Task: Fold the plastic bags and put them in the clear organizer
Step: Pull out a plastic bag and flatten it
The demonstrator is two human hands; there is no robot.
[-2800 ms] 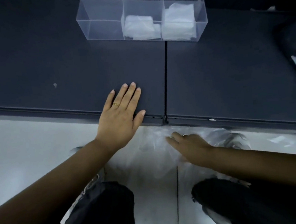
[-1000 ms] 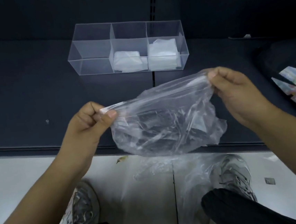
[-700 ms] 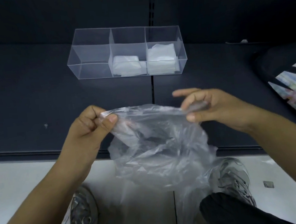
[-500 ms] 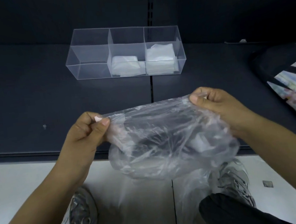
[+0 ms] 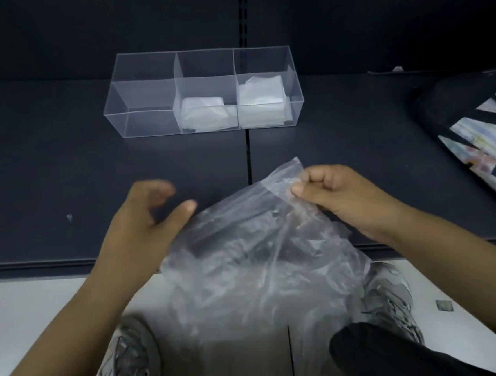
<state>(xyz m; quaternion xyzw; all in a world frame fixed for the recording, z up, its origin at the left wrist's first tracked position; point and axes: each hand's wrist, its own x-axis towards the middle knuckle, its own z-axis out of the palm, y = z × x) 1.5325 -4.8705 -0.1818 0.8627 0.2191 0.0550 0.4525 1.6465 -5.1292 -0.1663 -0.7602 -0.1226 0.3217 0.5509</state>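
Dim, flat light; soft glare on clear organizer (image 5: 143, 122) walls. Below it, left hand (image 5: 145, 231) motion-blurred; frame edges bowed.

The left hand (image 5: 138, 237) shows blurred fingers (image 5: 156, 190); the picture's right edge cuts off the patterned bag (image 5: 488, 146) on the shelf (image 5: 57, 175).

This looks like a shop aisle. A low, dark metal shelf (image 5: 57, 175) in two panels sits under a matching back panel (image 5: 74, 28), which is split by a slotted upright (image 5: 243, 21) as on store racking. Below is a pale tiled floor (image 5: 25, 315).
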